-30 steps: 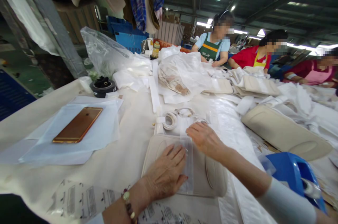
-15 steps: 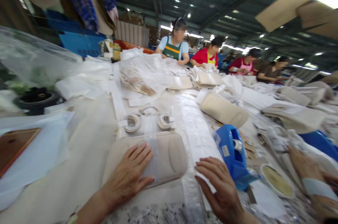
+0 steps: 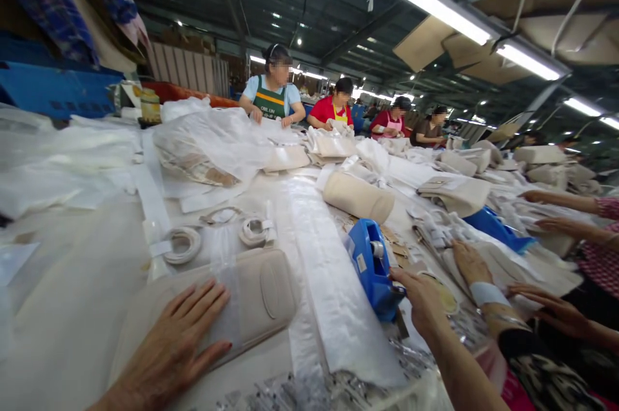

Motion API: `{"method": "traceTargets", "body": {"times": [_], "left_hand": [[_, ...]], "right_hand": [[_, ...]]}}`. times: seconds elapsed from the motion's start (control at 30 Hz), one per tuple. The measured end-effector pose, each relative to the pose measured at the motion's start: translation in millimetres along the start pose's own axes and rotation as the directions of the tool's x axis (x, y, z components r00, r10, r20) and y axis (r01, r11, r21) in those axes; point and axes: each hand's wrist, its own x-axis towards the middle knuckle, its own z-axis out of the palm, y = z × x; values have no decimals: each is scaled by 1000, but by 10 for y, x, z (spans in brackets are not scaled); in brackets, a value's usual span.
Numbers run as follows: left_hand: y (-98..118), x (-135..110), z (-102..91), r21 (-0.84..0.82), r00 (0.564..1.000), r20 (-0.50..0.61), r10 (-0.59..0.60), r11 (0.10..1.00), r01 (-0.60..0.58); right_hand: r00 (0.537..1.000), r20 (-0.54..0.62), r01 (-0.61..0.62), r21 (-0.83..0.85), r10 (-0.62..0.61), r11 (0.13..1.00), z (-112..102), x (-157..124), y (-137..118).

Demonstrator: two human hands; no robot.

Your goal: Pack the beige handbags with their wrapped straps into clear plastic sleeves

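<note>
A beige handbag [image 3: 261, 295] lies flat with a translucent plastic strip across its middle. My left hand [image 3: 178, 327] rests palm down on it, fingers spread, beside the strip. My right hand [image 3: 420, 301] is at the front end of a blue tape dispenser [image 3: 370, 262]. Its fingers are drawn together there; whatever is between them is too small to make out. Above the bag sit two coiled beige straps, the left coil [image 3: 184, 245] and the right coil [image 3: 254, 231], each with a white wrap.
A long strip of white plastic wrap [image 3: 324, 269] runs between bag and dispenser. A rolled beige bag [image 3: 358, 196] lies behind. At right, a co-worker's hand [image 3: 471, 262] with a white wristband reaches across the table near my right arm. Several co-workers stand across the table.
My right hand has moved from beside the bag to the dispenser's front end. My left hand stays on the bag. The view has turned right.
</note>
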Motion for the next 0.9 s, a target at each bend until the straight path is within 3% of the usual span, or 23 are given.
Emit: {"method": "traceTargets", "body": {"times": [0.13,0.23,0.3,0.4,0.5,0.6,0.67,0.73,0.83,0.9], "left_hand": [[0,-3,-12,4,1000,19,-15,1000,15],[-4,-20,-6,9,999,43,-14,1000,13],[-9,-29,0,20,999,46,-2,1000,1],[-20,-35,6,36,999,40,12,999,-13],[-26,-33,3,20,1000,29,11,1000,-11],[-20,-18,-9,13,1000,13,16,1000,-16],[-12,-8,-13,27,1000,11,28,999,-28],[-8,-5,-7,39,999,8,38,998,-38],[-9,-23,18,34,1000,5,21,999,-21],[-3,-40,21,14,1000,19,-7,1000,7]], "right_hand": [[999,-28,-34,182,40,983,-70,-46,-6],[988,-152,28,307,20,951,-240,-248,45],[979,-190,-1,365,75,931,-337,-430,164],[977,-60,-173,346,206,922,-363,-664,420],[963,107,-266,262,246,928,-266,-761,595],[961,102,-273,248,255,929,-185,-705,636],[976,38,-216,146,213,965,-203,-626,652],[994,-4,-108,-59,108,992,-286,-564,700],[999,51,23,-388,-4,921,-471,-574,796],[986,158,123,-513,-47,849,-569,-642,802]]}}
